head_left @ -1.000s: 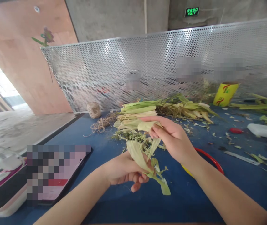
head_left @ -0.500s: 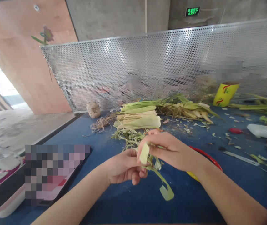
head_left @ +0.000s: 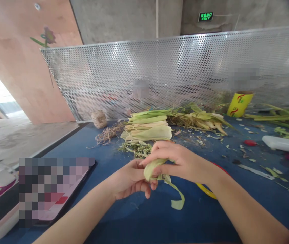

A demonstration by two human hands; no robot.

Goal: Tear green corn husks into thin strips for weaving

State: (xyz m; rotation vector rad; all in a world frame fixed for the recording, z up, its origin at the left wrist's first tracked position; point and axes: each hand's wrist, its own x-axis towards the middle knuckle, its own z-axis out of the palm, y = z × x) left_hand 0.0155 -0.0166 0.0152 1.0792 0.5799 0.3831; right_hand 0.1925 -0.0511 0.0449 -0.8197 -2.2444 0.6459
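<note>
My left hand (head_left: 131,179) and right hand (head_left: 177,157) meet low over a blue surface (head_left: 124,223), the fingers of both gripping a pale green husk strip (head_left: 151,170). My right thumb and forefinger pinch its broad, folded part from above, while my left fingers close around it from the other side, their exact hold partly hidden. The strip's narrow tail curls free below my right hand, its end hanging in front of the surface

Just beyond my knuckles lies a heap of wilted green sprigs (head_left: 136,147), with a neat stack of husk leaves (head_left: 149,133) behind it. Tangled twine (head_left: 110,134) sits to the left of the stack, near a pale, rounded block (head_left: 99,119); a bundle of leafy stalks (head_left: 202,121) lies to its right. A red-and-yellow ring (head_left: 207,191) shows partly behind my right forearm. Farther right are scattered scraps, a slim blade (head_left: 257,172) and a yellow roll (head_left: 240,104), upright before a perforated metal panel (head_left: 108,71). A dark-edged tablet (head_left: 64,200), its screen blurred, lies beyond my left forearm
</note>
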